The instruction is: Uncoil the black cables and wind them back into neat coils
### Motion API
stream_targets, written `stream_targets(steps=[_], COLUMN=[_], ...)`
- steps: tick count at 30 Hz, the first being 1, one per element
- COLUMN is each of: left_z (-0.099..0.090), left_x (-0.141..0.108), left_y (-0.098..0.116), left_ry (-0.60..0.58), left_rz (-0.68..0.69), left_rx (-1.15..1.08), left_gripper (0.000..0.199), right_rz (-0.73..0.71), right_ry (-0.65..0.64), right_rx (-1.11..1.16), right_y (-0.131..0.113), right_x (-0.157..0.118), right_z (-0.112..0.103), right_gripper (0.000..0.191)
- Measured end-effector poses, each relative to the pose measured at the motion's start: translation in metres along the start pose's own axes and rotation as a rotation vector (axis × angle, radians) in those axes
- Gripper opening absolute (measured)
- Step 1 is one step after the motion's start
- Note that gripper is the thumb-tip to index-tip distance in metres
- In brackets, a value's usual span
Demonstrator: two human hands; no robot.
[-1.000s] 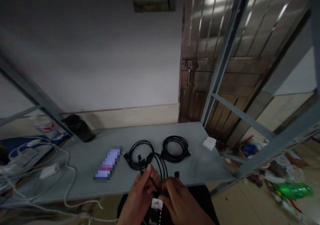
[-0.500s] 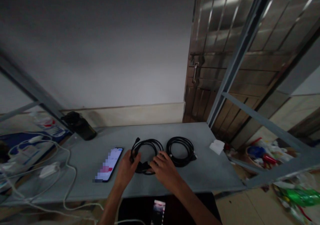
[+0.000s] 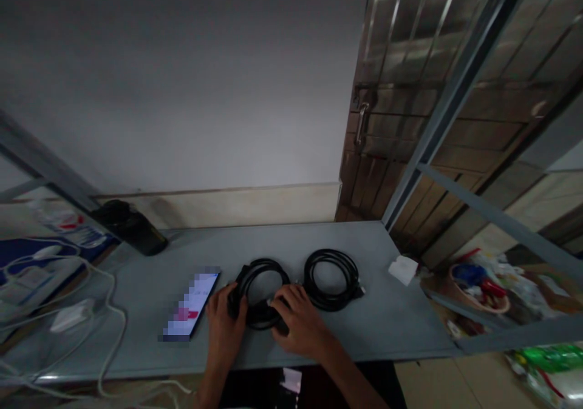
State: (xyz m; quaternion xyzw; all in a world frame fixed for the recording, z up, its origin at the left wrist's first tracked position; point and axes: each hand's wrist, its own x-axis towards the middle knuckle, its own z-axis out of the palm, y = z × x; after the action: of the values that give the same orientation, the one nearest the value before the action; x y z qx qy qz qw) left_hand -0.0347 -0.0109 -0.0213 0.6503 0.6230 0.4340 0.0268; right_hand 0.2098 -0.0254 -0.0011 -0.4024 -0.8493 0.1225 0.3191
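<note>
A coiled black cable (image 3: 263,264) lies near the front middle of the grey table (image 3: 255,242). My left hand (image 3: 226,318) is closed round the left side of this coil, thumb and fingers on the strands. On its lower right side, my right hand (image 3: 298,321) has curled fingers gripping the cable. Just right of my right hand, a second coiled black cable (image 3: 330,307) rests on the table, its connector at the right. A phone (image 3: 194,303) with a lit screen lies left of my left hand.
A black bottle (image 3: 132,227) lies at the back left, near white cables and a white adapter (image 3: 73,315). White paper (image 3: 403,269) is at the right edge. Metal frame posts (image 3: 410,175) flank the table. A basket (image 3: 478,287) of items stands beyond the right end.
The view has shifted slightly. The connector end that stuck up at the coil's upper left now lies against the coil. Both hands stay on the coil, the fingers slightly rearranged.
</note>
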Motion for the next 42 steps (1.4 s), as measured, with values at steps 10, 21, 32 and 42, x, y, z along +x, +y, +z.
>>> stream_targets(steps=[10, 21, 32, 42], left_z=[-0.01, -0.001, 0.005, 0.009], left_x=[-0.004, -0.009, -0.012, -0.01], left_y=[0.011, 0.01, -0.008, -0.01], left_ry=[-0.065, -0.169, -0.187, -0.188], left_rz=[0.3, 0.392, 0.363, 0.262], left_rx=[0.006, 0.056, 0.071, 0.036], left_gripper=[0.022, 0.028, 0.033, 0.046], right_rz=[0.18, 0.114, 0.288, 0.213], right_ry=[0.187, 0.244, 0.269, 0.231], right_rx=[-0.067, -0.011, -0.384, -0.396], right_y=[0.013, 0.008, 0.069, 0.078], right_x=[0.001, 0.0, -0.073, -0.111], right_z=[0.022, 0.018, -0.042, -0.047], right_gripper=[0.043, 0.04, 0.03, 0.022])
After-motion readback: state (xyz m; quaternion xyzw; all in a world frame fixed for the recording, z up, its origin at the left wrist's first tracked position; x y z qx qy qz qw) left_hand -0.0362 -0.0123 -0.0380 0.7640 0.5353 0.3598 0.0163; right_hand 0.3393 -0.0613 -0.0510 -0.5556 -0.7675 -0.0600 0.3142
